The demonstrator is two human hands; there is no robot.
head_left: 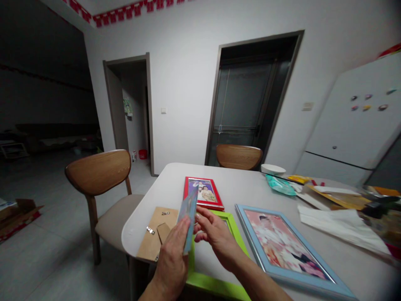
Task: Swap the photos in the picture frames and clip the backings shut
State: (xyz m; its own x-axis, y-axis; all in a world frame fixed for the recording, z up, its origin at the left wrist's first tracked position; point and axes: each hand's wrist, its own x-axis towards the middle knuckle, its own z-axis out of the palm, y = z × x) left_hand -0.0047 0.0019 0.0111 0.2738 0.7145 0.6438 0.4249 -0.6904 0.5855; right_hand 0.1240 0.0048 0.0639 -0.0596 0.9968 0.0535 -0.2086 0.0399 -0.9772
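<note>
My left hand (171,259) grips a photo print (188,217) held on edge above the table, fingers closed round its lower part. My right hand (213,233) touches the print's right side with curled fingers pinching at it. Below both hands lies an empty lime-green picture frame (213,284). A brown backing board (155,237) with metal clips lies to the left of it. A red frame (204,193) with a photo sits further back, and a larger light-blue frame (288,251) with a photo lies to the right.
The white table (247,184) carries a white bowl (273,169), a teal packet (280,185), envelopes and white paper (341,223) at the right. Wooden chairs stand at the left (100,175) and far side (238,156). A white fridge (354,125) is at the right.
</note>
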